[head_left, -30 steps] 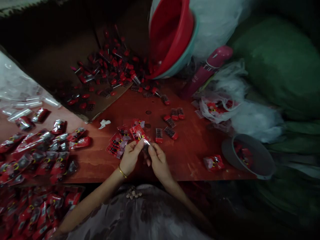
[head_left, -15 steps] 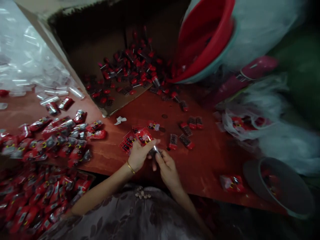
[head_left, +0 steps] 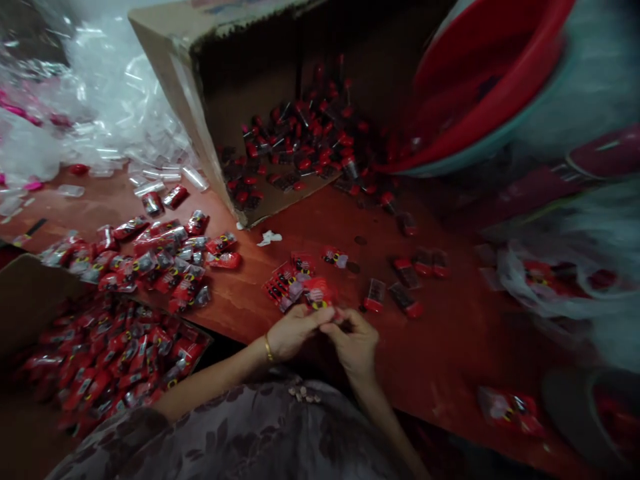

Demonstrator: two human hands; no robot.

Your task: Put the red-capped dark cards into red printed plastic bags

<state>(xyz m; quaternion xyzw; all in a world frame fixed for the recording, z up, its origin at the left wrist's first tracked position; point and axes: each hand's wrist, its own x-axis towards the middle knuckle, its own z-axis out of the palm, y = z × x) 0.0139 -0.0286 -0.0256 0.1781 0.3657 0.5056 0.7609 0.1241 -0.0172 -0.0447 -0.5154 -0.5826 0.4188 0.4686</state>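
Note:
Both of my hands meet above the front edge of the red-brown table, thumbs and fingertips nearly touching. My left hand (head_left: pixel 295 331) is closed, with a red printed wrapper (head_left: pixel 317 291) sticking out beyond its thumb. My right hand (head_left: pixel 357 340) pinches at the same spot; a bit of red shows at its fingertips, but most of what it grips is hidden. Just behind my left hand lies a fanned pile of red printed wrappers (head_left: pixel 283 287), with a single wrapper (head_left: pixel 334 257) apart from it. To the right lie several small clear containers with red caps and dark contents (head_left: pixel 375 295).
A cardboard box (head_left: pixel 185 113) on its side spills red-capped containers. A tilted red basin (head_left: pixel 545 40) leans beside it. Wrapped red packets (head_left: pixel 175 273) lie at left, above a carton of more packets (head_left: pixel 115 360). Clear plastic pieces (head_left: pixel 130 87) are heaped behind; a grey tub (head_left: pixel 570 407) stands right.
The view has shifted left, so everything appears further right. The dark, shiny container earlier visible between my hands is now hidden, and my fingertips have come closer together.

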